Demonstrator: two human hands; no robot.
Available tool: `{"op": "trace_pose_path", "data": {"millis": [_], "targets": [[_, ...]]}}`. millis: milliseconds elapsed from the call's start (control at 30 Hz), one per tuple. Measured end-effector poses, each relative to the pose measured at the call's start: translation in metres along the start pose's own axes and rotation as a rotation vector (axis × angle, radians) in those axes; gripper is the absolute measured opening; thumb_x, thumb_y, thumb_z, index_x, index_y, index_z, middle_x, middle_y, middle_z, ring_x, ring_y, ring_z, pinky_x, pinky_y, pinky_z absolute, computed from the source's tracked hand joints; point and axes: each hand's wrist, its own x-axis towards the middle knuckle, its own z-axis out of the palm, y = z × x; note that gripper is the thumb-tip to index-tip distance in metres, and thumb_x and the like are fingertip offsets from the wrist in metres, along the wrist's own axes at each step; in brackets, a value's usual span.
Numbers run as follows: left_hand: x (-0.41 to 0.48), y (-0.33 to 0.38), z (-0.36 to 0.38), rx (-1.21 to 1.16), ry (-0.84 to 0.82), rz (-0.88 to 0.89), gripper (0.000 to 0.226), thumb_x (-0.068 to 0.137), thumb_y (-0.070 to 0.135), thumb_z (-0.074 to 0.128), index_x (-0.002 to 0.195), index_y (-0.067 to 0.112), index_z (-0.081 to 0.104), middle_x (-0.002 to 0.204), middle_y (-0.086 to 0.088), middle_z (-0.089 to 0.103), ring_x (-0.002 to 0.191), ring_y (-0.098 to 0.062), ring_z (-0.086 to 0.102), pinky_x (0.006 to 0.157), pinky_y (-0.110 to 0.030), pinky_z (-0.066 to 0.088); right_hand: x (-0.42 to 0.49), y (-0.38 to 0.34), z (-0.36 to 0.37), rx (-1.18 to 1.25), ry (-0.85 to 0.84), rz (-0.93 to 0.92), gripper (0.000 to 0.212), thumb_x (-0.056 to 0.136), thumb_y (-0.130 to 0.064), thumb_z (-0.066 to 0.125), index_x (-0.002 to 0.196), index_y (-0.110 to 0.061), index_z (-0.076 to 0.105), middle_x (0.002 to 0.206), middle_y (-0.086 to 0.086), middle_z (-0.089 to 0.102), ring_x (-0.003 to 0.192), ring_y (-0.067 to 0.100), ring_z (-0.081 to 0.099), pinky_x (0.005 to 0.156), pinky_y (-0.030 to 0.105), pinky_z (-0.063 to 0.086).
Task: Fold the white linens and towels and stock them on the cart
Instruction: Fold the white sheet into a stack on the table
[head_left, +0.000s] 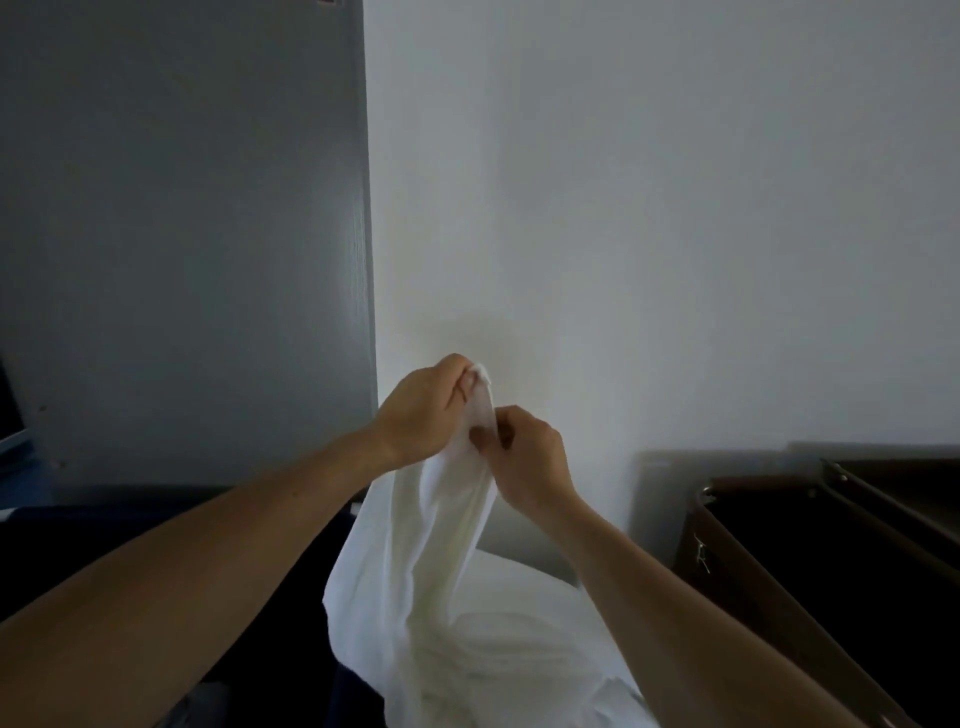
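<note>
my left hand (426, 410) pinches the top corner of the white linen (441, 525), raised before the pale wall (649, 208). my right hand (524, 457) grips its edge just below (fingers curled in). the cloth hangs onto a white heap (519, 649) below.
</note>
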Motion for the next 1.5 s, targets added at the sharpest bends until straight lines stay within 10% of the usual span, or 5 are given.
{"op": "trace_pose_path", "data": {"millis": [567, 900, 1267, 1500], "targets": [[0.049, -0.002, -0.064, 0.046, 0.532, -0.023, 0.023, 0.101, 0.03, 0.032, 0.084, 0.018, 0.044, 0.064, 0.014, 0.043, 0.064, -0.02, 0.048, 0.061, -0.032, 0.034, -0.018, 0.082, -0.024, -0.286, 0.006, 0.282, 0.02, 0.081, -0.019, 0.06, 0.063, -0.022, 0.051, 0.059, -0.007, 0.054, 0.052, 0.011, 0.052, 0.045, 0.022, 0.033], [0.07, -0.018, -0.069, 0.116, 0.532, -0.287, 0.033, 0.105, 0.017, 0.035, 0.101, -0.009, 0.055, 0.105, -0.03, 0.061, 0.098, -0.043, 0.058, 0.08, -0.042, 0.038, -0.046, 0.127, -0.065, -0.255, 0.107, 0.284, 0.007, 0.086, -0.021, 0.067, 0.092, -0.025, 0.068, 0.073, -0.014, 0.062, 0.067, 0.005, 0.058, 0.054, 0.019, 0.039], [0.069, -0.016, -0.061, 0.024, 0.531, -0.425, 0.033, 0.104, 0.019, 0.036, 0.101, -0.005, 0.058, 0.105, -0.022, 0.061, 0.094, -0.031, 0.056, 0.072, -0.032, 0.033, -0.055, 0.146, -0.095, 0.027, -0.178, 0.311, 0.014, 0.088, -0.018, 0.073, 0.09, -0.031, 0.066, 0.075, -0.011, 0.071, 0.073, 0.005, 0.068, 0.062, 0.015, 0.048], [0.084, 0.008, -0.057, -0.077, 0.524, -0.272, 0.033, 0.104, 0.022, 0.037, 0.073, 0.018, 0.043, 0.071, 0.008, 0.045, 0.062, -0.005, 0.042, 0.052, -0.019, 0.028, -0.063, 0.152, -0.061, -0.033, 0.11, 0.157, 0.019, 0.094, -0.022, 0.064, 0.098, -0.032, 0.049, 0.082, -0.012, 0.063, 0.064, 0.001, 0.06, 0.053, 0.011, 0.039]]}}
